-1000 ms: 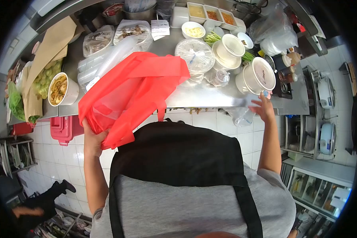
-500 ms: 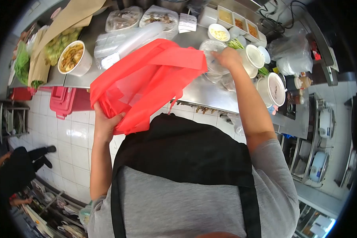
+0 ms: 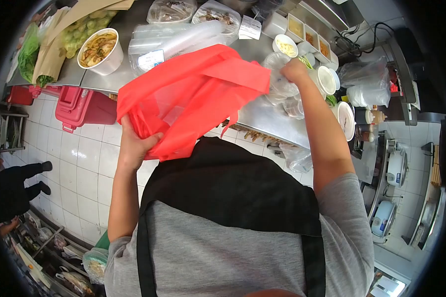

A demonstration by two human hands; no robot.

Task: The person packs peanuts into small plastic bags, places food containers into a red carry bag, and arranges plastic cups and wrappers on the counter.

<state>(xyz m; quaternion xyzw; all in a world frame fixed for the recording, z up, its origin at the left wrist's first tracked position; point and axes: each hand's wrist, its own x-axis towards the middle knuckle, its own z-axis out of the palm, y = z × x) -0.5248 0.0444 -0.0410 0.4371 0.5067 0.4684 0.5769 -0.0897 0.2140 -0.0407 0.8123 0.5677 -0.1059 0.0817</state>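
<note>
A red fabric bag hangs open, its mouth spread, in front of my chest. My left hand grips the bag's near left edge, thumb on the outside. My right hand is closed on the top of a clear plastic bag at the counter's edge, just right of the red bag. Inside the clear bag, or against it, is a clear round container; the plastic's glare hides its contents. Part of the clear bag lies behind the red bag's right corner.
On the steel counter stand a white tub of food, plastic-wrapped rolls, a bowl of pale shreds and lidded white tubs. A pink bin sits below. Another person stands at far left.
My right hand has gone from reaching with fingers extended to a closed grip on the clear bag. The view has shifted slightly; the red bag stays in my left hand.
</note>
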